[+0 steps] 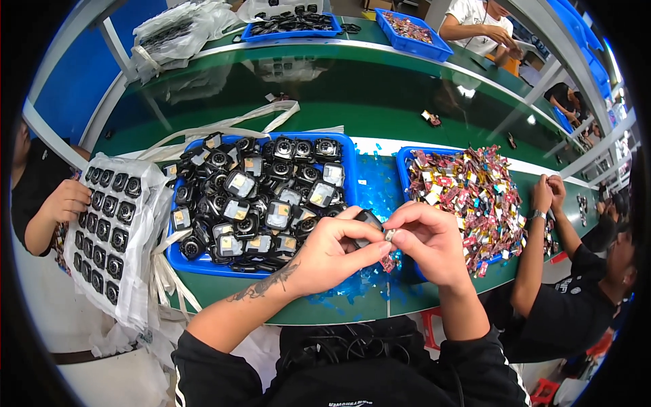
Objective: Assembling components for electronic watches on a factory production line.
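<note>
My left hand [324, 256] is closed around a black smartwatch case [369, 220], held above the gap between two blue trays. Close against it, my right hand [434, 247] pinches a small part at the case's edge; the fingertips hide most of it. A small red circuit board [387, 263] hangs just below the fingertips, seemingly linked to the case. Left of my hands, black watch cases [278, 214] fill a blue tray [350, 166], several showing pale square faces. To the right, a second blue tray [403, 163] is heaped with small red circuit boards [468, 193] and ribbon pieces.
Blue film scraps [373, 183] litter the green bench [352, 306] between the trays. At the left, another person's hand [68, 201] holds a white sheet [146, 234] of watch cases. A co-worker's hands [548, 193] are at the right. A conveyor belt [366, 88] runs beyond.
</note>
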`<state>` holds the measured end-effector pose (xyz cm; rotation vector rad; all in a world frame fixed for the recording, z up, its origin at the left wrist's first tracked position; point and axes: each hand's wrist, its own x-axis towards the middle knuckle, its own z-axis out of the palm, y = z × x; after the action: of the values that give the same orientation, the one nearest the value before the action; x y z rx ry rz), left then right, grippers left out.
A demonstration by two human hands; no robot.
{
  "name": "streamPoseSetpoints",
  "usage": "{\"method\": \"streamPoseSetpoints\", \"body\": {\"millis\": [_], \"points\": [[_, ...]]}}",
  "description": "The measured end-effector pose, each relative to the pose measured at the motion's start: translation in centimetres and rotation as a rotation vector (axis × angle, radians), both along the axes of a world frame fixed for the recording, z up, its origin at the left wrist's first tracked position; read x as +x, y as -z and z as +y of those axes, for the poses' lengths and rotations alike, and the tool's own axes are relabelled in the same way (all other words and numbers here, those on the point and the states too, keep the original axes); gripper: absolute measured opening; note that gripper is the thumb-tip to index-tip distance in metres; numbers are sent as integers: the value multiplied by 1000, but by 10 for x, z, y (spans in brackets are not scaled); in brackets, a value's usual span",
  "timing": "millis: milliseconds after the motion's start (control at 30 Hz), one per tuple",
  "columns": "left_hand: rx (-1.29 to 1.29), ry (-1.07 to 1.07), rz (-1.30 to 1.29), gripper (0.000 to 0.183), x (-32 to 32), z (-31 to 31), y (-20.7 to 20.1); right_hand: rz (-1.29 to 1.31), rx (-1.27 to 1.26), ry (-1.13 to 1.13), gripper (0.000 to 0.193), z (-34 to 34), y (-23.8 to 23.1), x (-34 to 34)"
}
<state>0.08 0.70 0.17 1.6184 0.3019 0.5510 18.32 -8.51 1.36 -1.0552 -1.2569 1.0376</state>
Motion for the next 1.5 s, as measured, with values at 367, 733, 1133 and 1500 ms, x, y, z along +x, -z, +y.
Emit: {"method": "streamPoseSetpoints", "body": {"millis": [367, 733, 1133, 1500], "points": [[-432, -389, -135, 40, 10, -2, 5, -255, -48, 301, 11, -14, -19, -17], [-385, -193, -157, 39, 5, -12, 5, -429, 123, 418, 13, 3, -14, -25], [-321, -219, -169, 39, 9, -20, 13, -493, 134, 402, 13, -2, -15, -26], [-217, -247, -135, 38, 10, -22, 15, -542, 100, 407, 9, -4, -18, -21]]}}
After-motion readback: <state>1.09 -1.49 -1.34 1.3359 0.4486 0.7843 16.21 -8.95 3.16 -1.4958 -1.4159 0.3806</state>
